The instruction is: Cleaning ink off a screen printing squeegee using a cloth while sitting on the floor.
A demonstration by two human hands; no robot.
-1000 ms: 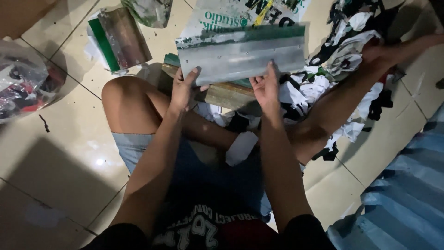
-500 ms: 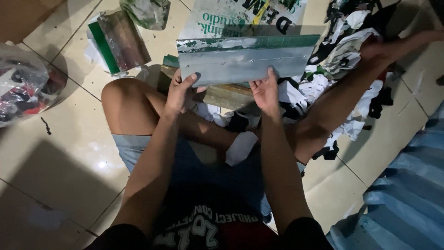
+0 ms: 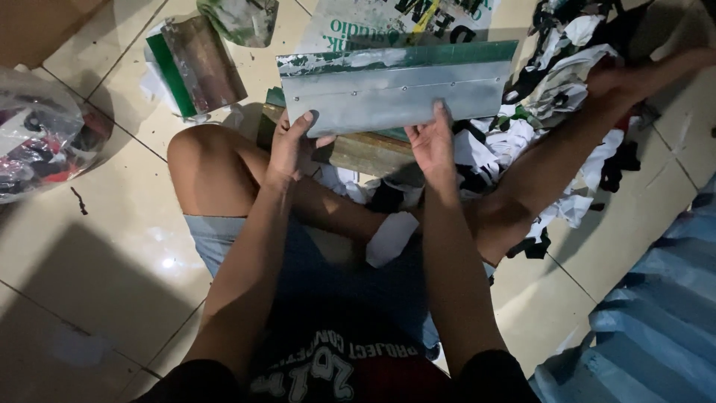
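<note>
Glossy cream floor tiles, dim light, person seated on the floor w/ knees apart. Both hands lift a long squeegee: metal handle w/ a row of screws, green rubber blade along the far edge, smeared white. Left hand and right hand each clasp the near edge, thumbs on the face, prob. to keep it level and facing the eyes for a look. Under it lies a wooden block. Far left, a second squeegee on the tiles; left edge, a clear bag of stuff. Right, black-and-white rags heaped by the leg; blue striped cloth near right.
</note>
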